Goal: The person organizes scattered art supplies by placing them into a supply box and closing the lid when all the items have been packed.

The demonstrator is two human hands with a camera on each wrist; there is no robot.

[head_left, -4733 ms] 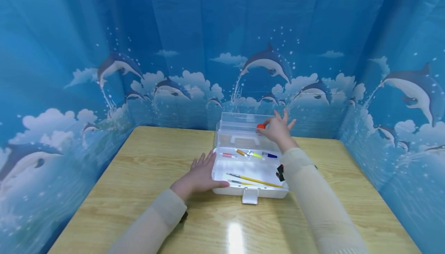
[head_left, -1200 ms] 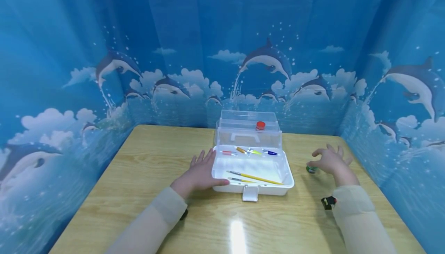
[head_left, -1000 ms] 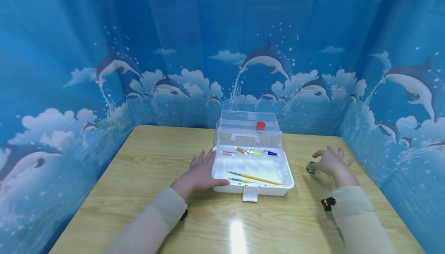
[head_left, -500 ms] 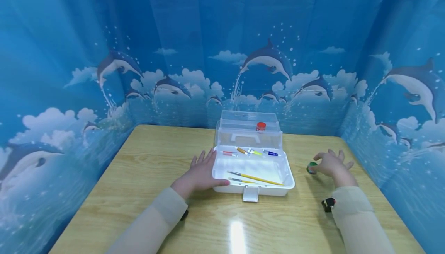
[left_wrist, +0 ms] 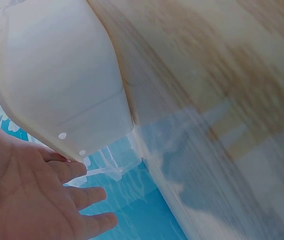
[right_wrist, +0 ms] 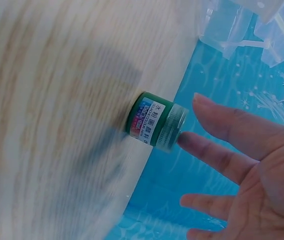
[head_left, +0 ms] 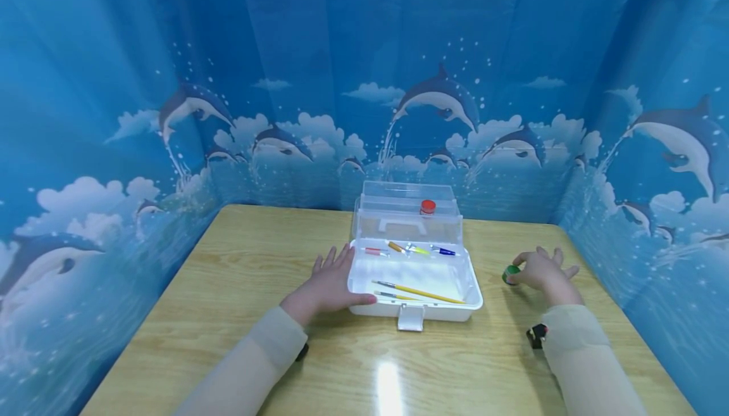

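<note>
My left hand [head_left: 324, 283] rests along the left side of a white plastic box [head_left: 421, 312], thumb at its front rim, fingers spread. In the left wrist view the fingers [left_wrist: 89, 197] lie straight beside the box wall. My right hand [head_left: 543, 273] is at a small jar of green gouache paint [head_left: 510, 275] on the table right of the box. The right wrist view shows the paint jar [right_wrist: 149, 117] standing upright, with the index fingertip right at its clear lid and the thumb slightly apart. A red-lidded jar [head_left: 428, 207] sits in the raised clear lid [head_left: 370, 216].
Inside the box are two yellow-handled brushes [head_left: 427, 293] and several small coloured tubes or pens [head_left: 445, 251]. A white latch [head_left: 411, 318] hangs open at the front. The wooden table [head_left: 273, 232] is walled by a blue dolphin-print curtain [head_left: 285, 42].
The right hand has let go of the red-lidded jar in the box lid and moved right to the green jar. Lately its fingers have shifted slightly there. The left hand stays put.
</note>
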